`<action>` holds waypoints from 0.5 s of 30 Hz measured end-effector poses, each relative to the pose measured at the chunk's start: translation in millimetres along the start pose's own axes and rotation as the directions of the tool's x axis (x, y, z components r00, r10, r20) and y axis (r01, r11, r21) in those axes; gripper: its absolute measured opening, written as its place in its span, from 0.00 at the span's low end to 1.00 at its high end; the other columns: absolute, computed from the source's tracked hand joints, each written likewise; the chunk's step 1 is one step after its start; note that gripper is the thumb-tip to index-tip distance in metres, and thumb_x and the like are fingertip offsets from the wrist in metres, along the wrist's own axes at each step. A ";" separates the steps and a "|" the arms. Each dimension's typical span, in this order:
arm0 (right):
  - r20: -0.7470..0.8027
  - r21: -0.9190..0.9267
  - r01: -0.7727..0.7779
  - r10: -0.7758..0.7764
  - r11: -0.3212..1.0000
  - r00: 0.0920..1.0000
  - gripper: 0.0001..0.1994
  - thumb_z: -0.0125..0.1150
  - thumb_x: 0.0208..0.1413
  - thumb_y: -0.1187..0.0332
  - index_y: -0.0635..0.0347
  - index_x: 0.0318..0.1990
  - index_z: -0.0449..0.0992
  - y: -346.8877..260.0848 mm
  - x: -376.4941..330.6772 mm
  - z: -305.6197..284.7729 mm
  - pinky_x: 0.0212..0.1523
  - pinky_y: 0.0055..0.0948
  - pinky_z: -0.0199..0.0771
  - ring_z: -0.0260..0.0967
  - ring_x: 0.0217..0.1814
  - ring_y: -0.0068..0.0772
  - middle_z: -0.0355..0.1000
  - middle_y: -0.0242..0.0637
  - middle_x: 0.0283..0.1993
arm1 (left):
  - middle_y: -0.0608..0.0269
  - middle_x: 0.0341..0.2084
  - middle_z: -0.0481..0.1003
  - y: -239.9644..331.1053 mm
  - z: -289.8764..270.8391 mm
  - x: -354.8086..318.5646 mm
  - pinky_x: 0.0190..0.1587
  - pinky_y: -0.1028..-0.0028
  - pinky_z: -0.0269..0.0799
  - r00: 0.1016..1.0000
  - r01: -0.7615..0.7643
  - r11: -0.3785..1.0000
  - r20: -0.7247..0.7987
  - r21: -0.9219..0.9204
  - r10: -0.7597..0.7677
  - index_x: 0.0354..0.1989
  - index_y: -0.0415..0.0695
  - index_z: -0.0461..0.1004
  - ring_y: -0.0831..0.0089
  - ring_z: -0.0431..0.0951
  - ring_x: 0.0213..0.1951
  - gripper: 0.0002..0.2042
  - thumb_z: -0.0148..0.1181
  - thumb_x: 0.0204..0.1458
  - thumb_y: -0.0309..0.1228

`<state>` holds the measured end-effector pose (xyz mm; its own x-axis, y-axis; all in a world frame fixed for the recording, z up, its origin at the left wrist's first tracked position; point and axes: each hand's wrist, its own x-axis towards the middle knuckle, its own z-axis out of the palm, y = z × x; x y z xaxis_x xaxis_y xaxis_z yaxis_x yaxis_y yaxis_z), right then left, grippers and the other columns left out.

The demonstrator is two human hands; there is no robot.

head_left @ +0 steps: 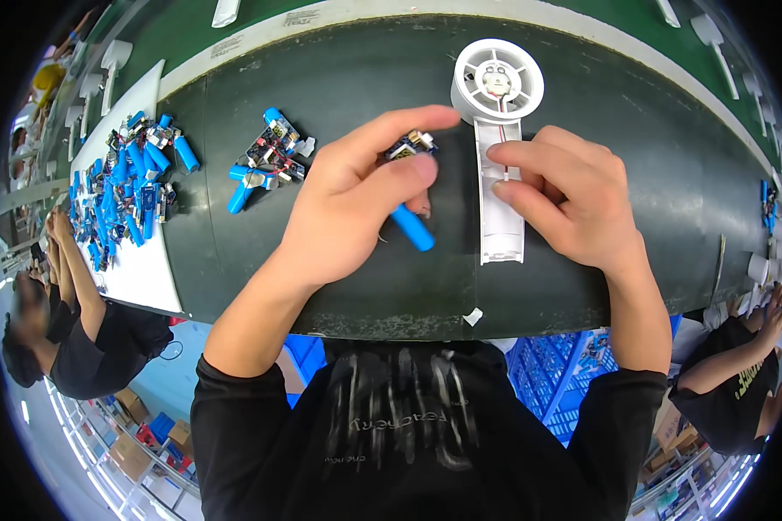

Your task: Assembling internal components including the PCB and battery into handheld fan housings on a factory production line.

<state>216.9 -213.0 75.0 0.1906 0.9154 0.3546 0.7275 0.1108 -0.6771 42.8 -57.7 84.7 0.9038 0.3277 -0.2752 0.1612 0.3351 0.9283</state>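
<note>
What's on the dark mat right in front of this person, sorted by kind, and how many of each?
White fan housing: 1
Blue battery with circuit board, held in left hand: 1
Small cluster of blue battery parts: 1
Scrap of white tape: 1
Total: 4

One white fan housing (pixel 500 130), one held blue battery assembly (pixel 411 227), two heaps of blue battery assemblies.

A small cluster of blue battery-and-board parts (pixel 268 156) lies on the dark worktable (pixel 339 286), left of the fingers. Farther left, a larger heap of blue cells (pixel 122 182) covers a white sheet (pixel 143 269). 2 co-workers sit well apart, 1 either side.
</note>
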 end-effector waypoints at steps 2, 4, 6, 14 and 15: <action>-0.012 -0.020 0.019 -0.019 1.000 1.000 0.12 0.67 0.44 0.77 0.60 0.39 0.80 2.9 -0.4 -1.0 0.20 0.27 0.59 0.61 0.19 0.29 0.64 0.34 0.21 | 0.57 0.33 0.74 1.0 -3.2 -0.1 0.46 0.70 0.69 0.999 0.024 1.000 0.038 -0.001 -0.024 0.64 0.34 0.61 0.72 0.73 0.37 0.23 0.46 0.58 0.23; -0.020 -0.039 0.040 -0.041 0.998 0.999 0.11 0.66 0.44 0.78 0.61 0.39 0.81 5.1 -0.6 -0.7 0.20 0.27 0.59 0.62 0.19 0.29 0.66 0.35 0.22 | 0.55 0.33 0.75 -4.6 -4.5 1.3 0.44 0.68 0.72 0.999 -0.030 1.000 0.045 -0.007 0.030 0.63 0.33 0.61 0.69 0.75 0.36 0.22 0.47 0.58 0.23; -0.025 -0.055 0.055 -0.056 0.997 0.998 0.11 0.65 0.45 0.78 0.62 0.39 0.80 6.2 -0.6 0.1 0.21 0.27 0.60 0.62 0.20 0.29 0.66 0.36 0.23 | 0.53 0.34 0.76 -7.1 -2.7 2.1 0.44 0.67 0.73 0.999 -0.046 0.996 0.023 -0.074 0.048 0.62 0.33 0.63 0.67 0.77 0.36 0.21 0.48 0.59 0.23; 0.014 -0.014 0.015 -0.015 1.000 1.000 0.09 0.63 0.50 0.76 0.64 0.40 0.80 7.0 1.5 -0.7 0.21 0.28 0.60 0.63 0.20 0.31 0.67 0.37 0.23 | 0.48 0.36 0.79 -10.6 -4.7 3.0 0.42 0.68 0.77 0.995 -0.094 0.992 -0.052 -0.079 0.090 0.51 0.33 0.69 0.62 0.82 0.37 0.14 0.55 0.59 0.24; 0.020 -0.006 0.008 -0.008 1.000 1.000 0.09 0.63 0.50 0.76 0.64 0.40 0.80 6.8 1.8 -0.6 0.21 0.28 0.60 0.63 0.20 0.31 0.67 0.37 0.23 | 0.48 0.36 0.79 -11.3 -3.3 2.3 0.43 0.68 0.77 0.990 -0.120 0.992 -0.073 -0.041 0.117 0.50 0.33 0.70 0.63 0.82 0.38 0.13 0.57 0.58 0.24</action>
<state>222.6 -210.9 71.4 0.1717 0.9219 0.3474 0.7332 0.1160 -0.6701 41.7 -57.8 72.8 0.8853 0.4278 -0.1822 0.0352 0.3290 0.9437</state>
